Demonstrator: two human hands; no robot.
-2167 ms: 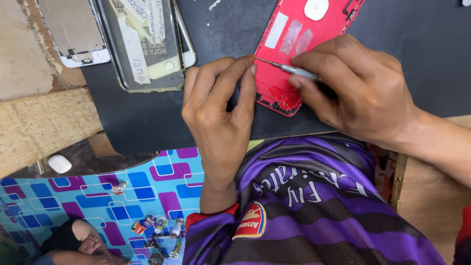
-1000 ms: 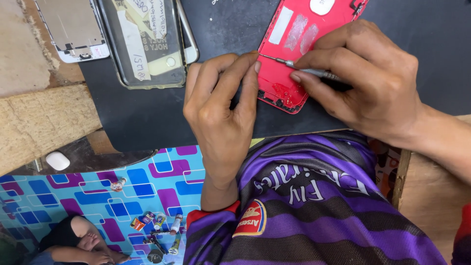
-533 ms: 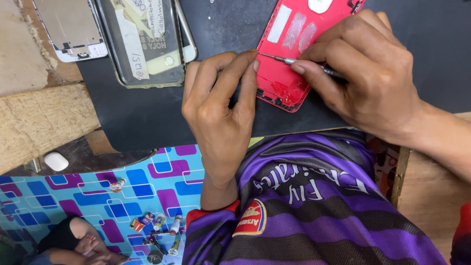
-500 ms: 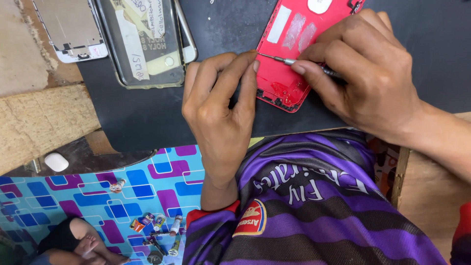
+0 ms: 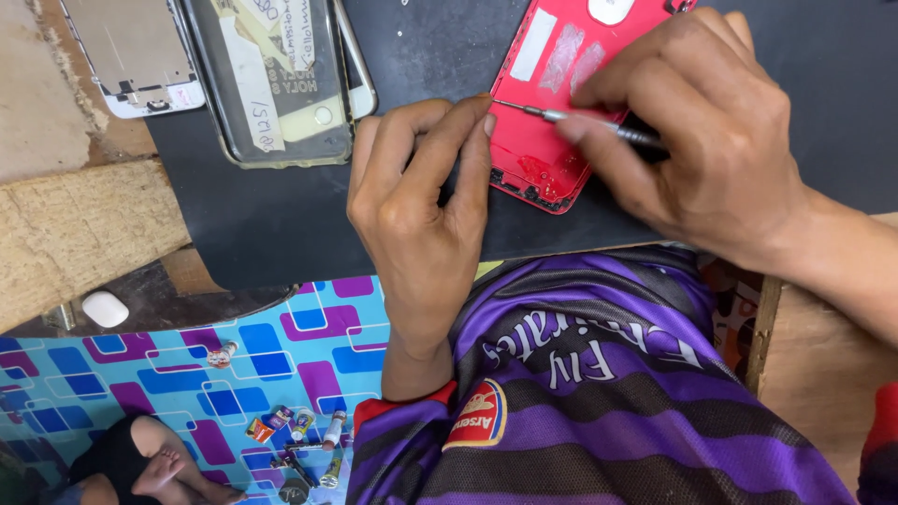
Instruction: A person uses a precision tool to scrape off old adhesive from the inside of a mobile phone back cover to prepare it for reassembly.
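Head view: red phone back shell (image 5: 552,122) lies open on black mat (image 5: 281,224) on bench. Left hand (image 5: 421,215), fingers together, steadies shell edge. Right hand (image 5: 702,131) pinches thin metal screwdriver (image 5: 571,116), tip at shell edge. Shell looks empty inside; work unfinished.

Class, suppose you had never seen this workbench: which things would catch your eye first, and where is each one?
The bright red phone shell stands out at top centre on the black mat. The right hand holds a thin metal screwdriver across it, its tip at the shell's left edge beside the left hand, which rests on the mat. Lower left, a blue and purple patterned floor covering with small scattered bits draws the eye too.
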